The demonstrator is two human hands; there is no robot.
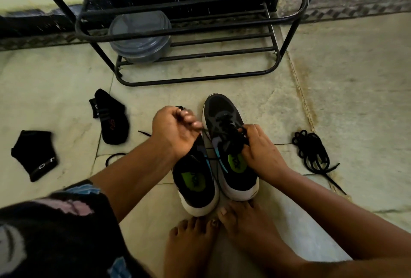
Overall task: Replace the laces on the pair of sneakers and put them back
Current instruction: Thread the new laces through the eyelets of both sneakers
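Head view: pair of sneakers side by side on floor, just ahead of bare toes. Left hand (175, 130) raised above left sneaker (195, 179), fingers curled, pinching black lace (205, 130) drawn taut. Right hand (260, 148) on right sneaker (231, 144), fingers curled into lace rows at tongue. Spare lace bundle (311, 153) well right of right fingers; two socks (111, 117) well left of left fingers. Judgement: lace light, limp, thin, likely slips; best pinched near stiff tip. Sneaker light, soft upper; steady beside eyelets.
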